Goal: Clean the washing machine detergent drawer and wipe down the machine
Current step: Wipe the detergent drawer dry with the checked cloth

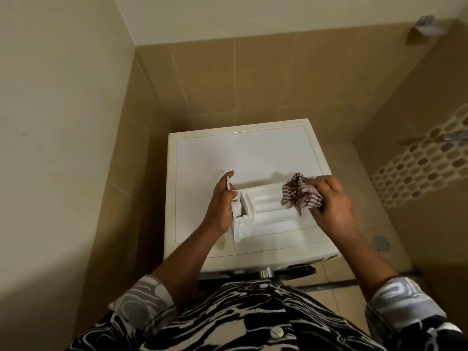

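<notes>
Slippage is my chief worry. The detergent drawer is out of its slot and lies sideways on the top of the washing machine, in the middle of the frame, close to the machine's front edge. My left hand is clasped round the drawer's front-panel end, at centre left, with the thumb up over the panel's top edge and the fingers curled behind it where I cannot see them. My right hand, at centre right, is bunched round a crumpled striped cloth, which I press into the drawer's far end.

The top looks smooth and glossy, and the drawer looks like light plastic. If I push the cloth hard toward the left of the frame, the whole drawer can skate under my grip. If I pull toward the bottom of the frame, it can tip over the front edge and drop to the tiled floor, where a thin plastic wall or the panel could crack. The left hand holds only one end, so a twist from the cloth could also lever the panel against its fixing.

Loose folds of the cloth may snag on the ribs between compartments, or miss the corners and leave residue there; I cannot tell from here how clean the compartments are. Any wet scum wiped out may smear onto the top, which has to be wiped too.
</notes>
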